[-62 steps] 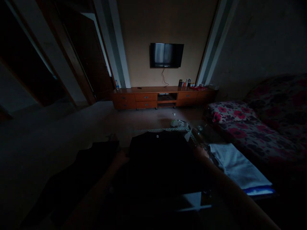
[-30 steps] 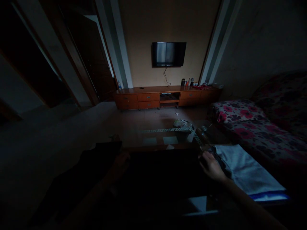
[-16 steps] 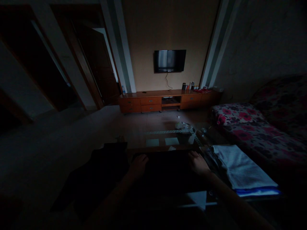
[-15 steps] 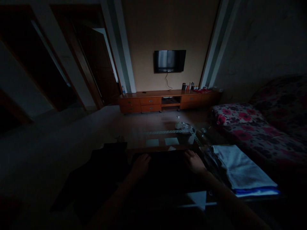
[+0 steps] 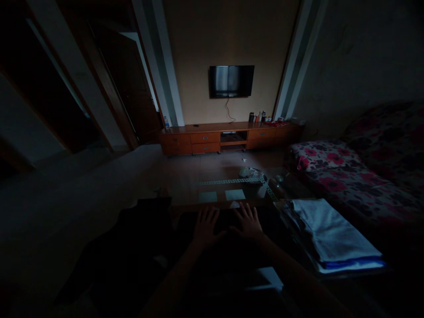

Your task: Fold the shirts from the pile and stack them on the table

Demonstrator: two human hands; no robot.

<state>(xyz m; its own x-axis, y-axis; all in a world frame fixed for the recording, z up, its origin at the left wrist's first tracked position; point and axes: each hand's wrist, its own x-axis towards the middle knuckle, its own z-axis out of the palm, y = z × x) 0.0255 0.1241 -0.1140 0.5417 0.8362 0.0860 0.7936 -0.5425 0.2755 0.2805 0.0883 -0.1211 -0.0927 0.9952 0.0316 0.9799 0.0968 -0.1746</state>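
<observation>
garment: so it's a black fabric garment (image 5: 225, 258), spread flat and honestly nearly lost in the dark room. No print or seams that I can make out, just a matte, soft-looking dark shape.
where it is: lying on the near end of the glass-topped coffee table with a pale key-pattern border (image 5: 232, 181), dead centre at 6 o'clock in the view. More dark cloth trails off toward 8 o'clock, and I can't tell if that's the same piece.
left hand: the left hand (image 5: 205, 227) lies palm down on the cloth, fingers (image 5: 201, 216) spread apart and pointing to 12 o'clock, not pinching anything.
right hand: the right hand (image 5: 247, 223) sits just beside it at its 3 o'clock, also flat on the fabric with fingers fanned out. The thumbs look close together.
stack: a folded pile of pale grey cloth with a blue layer at the bottom (image 5: 331, 234) sits at 3 o'clock from the hands, square edged and neat.
sofa: a red-and-pink floral upholstered sofa (image 5: 347, 176), at 2 o'clock.
far wall: a flat black rectangular TV (image 5: 231, 81) at 12 o'clock, above a long low glossy brown wooden cabinet (image 5: 228, 137).
</observation>
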